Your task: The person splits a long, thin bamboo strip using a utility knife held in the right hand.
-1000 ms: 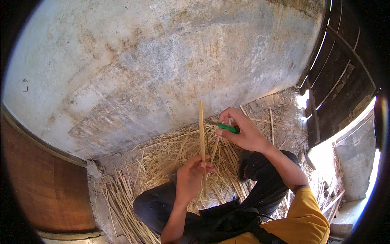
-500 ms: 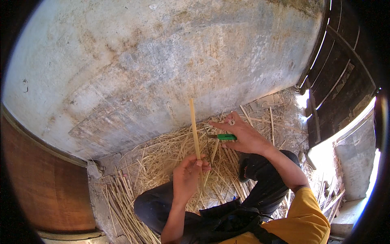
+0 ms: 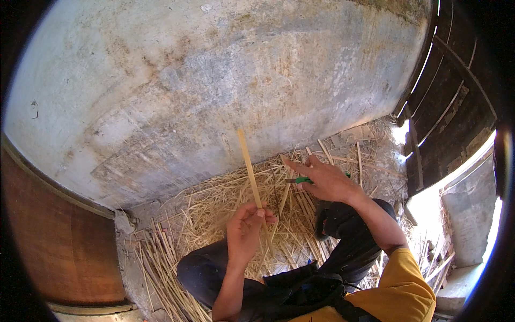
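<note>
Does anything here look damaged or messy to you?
Yes, two things. The wall is stained and blotchy, as if worn. Loose straw-coloured shavings lie tangled along its foot. Nothing looks odd at the hands: the left hand holds a thin strip, the right hand a green-handled knife.

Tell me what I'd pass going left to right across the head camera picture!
Brown wooden panel → loose bundle of thin sticks → left hand pinching a yellowish strip → right hand holding a green-handled knife → dark plank wall.
</note>
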Available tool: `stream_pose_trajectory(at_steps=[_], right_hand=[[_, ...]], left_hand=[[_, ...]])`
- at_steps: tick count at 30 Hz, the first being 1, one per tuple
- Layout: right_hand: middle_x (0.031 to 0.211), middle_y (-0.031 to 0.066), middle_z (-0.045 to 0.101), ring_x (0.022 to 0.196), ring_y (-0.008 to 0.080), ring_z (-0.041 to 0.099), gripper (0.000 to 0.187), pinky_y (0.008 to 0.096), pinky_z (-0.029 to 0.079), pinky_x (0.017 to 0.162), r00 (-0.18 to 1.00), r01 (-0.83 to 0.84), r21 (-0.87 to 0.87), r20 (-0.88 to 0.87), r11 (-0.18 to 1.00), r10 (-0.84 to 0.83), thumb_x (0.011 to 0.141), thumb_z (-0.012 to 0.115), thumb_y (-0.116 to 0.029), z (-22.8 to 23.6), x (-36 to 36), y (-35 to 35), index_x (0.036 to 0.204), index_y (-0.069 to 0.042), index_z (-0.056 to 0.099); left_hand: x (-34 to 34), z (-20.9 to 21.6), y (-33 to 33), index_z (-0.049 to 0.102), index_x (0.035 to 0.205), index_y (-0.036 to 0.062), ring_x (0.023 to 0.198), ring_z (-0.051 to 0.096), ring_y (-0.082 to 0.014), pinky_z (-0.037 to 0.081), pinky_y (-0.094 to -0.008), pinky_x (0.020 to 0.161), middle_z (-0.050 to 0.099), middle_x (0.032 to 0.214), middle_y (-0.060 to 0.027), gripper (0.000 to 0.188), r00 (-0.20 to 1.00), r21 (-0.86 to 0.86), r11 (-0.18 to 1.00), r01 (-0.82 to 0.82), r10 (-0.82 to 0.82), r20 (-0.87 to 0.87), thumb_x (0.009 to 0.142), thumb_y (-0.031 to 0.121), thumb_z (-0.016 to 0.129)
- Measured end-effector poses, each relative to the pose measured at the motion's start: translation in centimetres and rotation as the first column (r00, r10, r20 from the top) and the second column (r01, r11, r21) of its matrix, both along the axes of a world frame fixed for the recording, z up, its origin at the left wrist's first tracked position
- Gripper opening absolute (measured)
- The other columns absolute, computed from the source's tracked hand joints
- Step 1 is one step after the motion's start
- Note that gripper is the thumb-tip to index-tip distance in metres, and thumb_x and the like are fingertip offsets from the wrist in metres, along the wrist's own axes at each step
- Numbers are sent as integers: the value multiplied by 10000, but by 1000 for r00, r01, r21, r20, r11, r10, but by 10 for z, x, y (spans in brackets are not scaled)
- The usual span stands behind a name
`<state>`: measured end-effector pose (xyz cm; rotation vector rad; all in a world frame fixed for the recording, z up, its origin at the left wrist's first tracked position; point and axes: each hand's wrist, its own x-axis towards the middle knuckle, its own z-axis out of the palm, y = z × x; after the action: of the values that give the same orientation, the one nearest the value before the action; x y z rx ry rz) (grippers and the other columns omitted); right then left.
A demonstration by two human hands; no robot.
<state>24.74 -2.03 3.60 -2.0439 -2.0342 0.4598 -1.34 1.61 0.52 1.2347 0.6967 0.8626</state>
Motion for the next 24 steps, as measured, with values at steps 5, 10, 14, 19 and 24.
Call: stream_pose_trajectory(at_steps=[5,10,14,19,24], right_hand=[[1103,183,592,1007,386,634,532,466,514,848,985,85,162,-160,983,-59,957,674,-228,-1,-2,1,1463,-227,510],[998,94,640,943,211,647,454,363,517,830,883,137,176,-467,975,-40,952,717,-199,3,-6,10,1368,-115,554],[1003,16,669,915,72,611,344,275,505,764,549,81,239,-821,968,156,929,762,-150,-8,-20,16,1234,-49,637],[935,-1,702,843,55,614,214,256,490,717,548,179,126,-836,976,7,904,792,-148,3,-44,5,1058,-21,716],[862,-18,710,777,31,601,163,221,466,675,466,217,47,-883,975,-61,881,812,-131,8,-49,3,981,-22,742]], left_hand=[[1,0,0,610,1195,-42,950,708,-212,603,-349,878,688,1000,-125,189,1000,-6,1000,7,-7,-2,1031,39,560],[4,-3,0,614,1191,-40,982,715,-233,601,-355,897,696,1024,-132,190,1000,-19,1000,12,-13,-26,1012,16,588],[6,-6,-1,617,1182,-40,989,719,-242,599,-351,903,698,1040,-142,191,998,9,998,57,-57,-37,997,5,609],[10,-11,-5,637,1153,-27,980,724,-189,584,-313,892,727,1012,-111,187,984,55,993,105,-96,-147,974,22,656],[12,-6,-7,644,1133,-28,966,730,-173,582,-303,872,747,999,-108,184,976,66,993,100,-85,-201,967,43,677]])
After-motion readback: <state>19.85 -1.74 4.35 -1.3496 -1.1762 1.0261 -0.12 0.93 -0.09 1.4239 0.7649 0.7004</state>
